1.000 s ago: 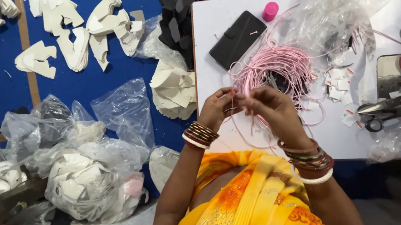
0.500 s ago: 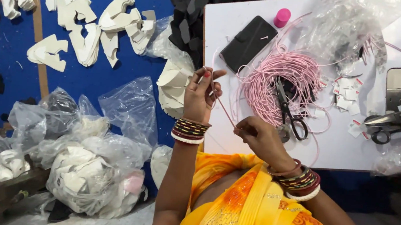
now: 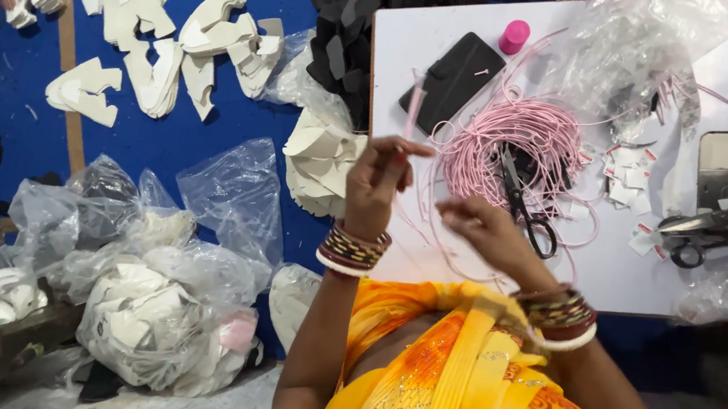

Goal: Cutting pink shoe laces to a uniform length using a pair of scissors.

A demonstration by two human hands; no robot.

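Right hand (image 3: 482, 227) blurred — its grip unreadable.

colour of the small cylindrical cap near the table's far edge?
Bright pink small cylindrical cap, beside the flat black case on the white table; head view.

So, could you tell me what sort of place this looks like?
Probably a small craft or garment-parts workshop. The left hand pinches a pink cord over a white table with scissors, and stacks of white cut pieces lie on the blue floor.
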